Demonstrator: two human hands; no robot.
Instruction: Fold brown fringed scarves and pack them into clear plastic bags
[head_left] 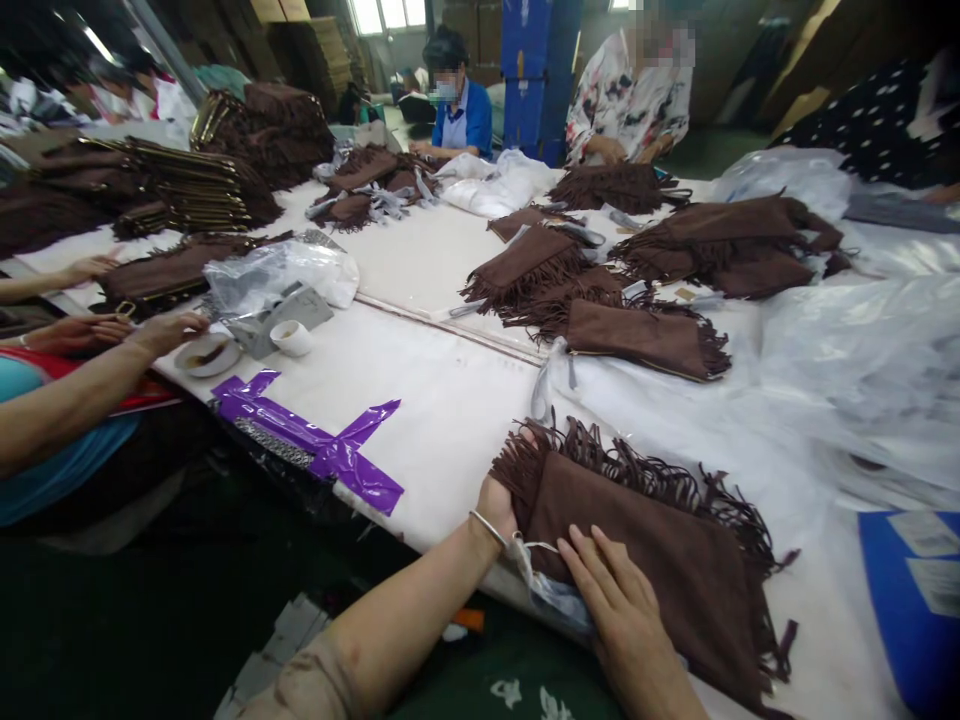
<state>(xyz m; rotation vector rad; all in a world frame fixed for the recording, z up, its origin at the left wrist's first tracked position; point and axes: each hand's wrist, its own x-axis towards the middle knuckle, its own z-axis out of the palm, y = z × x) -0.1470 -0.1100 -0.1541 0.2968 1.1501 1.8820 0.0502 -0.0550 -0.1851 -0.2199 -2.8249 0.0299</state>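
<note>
A dark brown fringed bag [645,540] lies at the table's near edge, its fringe spread along the far side and the right end. My left hand [499,505] grips the bag's left end, with most of its fingers hidden under the fringe. Flat on the bag's front rests my right hand [619,595], fingers stretched out. A white cord and a clear plastic piece [551,590] hang at the near edge of the bag, between my two hands.
More brown fringed bags [637,335] lie beyond, with clear plastic bags [885,370] at right. Purple tape [322,440] covers part of the table edge. A co-worker's hand [172,330] is near a small dish [206,357] and a white cup [291,338]. Others work across the table.
</note>
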